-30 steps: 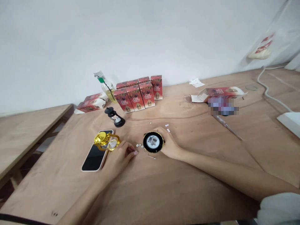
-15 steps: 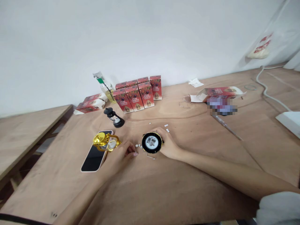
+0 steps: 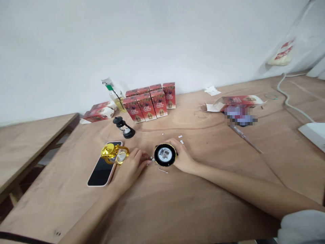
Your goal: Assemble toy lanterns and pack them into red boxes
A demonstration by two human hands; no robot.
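Observation:
My right hand point(image 3: 183, 156) is wrapped around a small lantern point(image 3: 156, 155), whose black underside with a gold rim faces up. An open battery compartment point(image 3: 165, 154) shows in its round white centre. My left hand point(image 3: 135, 162) is left of it, thumb and fingers drawn together low over the table by a few small silvery discs point(image 3: 153, 159), which look like button cells. Whatever is between those fingertips is hidden. A thin bent wire handle point(image 3: 163, 170) lies just below the lantern. A gold lantern point(image 3: 109, 150) rests on its side across a phone point(image 3: 100, 174), close to my left wrist.
A black lantern point(image 3: 124, 128) stands behind the phone. Several red printed boxes point(image 3: 146, 106) stand near the wall, with flattened ones point(image 3: 98, 113) to their left. On the right are an opened box point(image 3: 236, 102), a screwdriver point(image 3: 245, 138) and a white cable point(image 3: 286, 98).
My left hand has moved right, towards the lantern, and its fingertips now cover a spot where a small disc showed. My right hand keeps holding the lantern in place.

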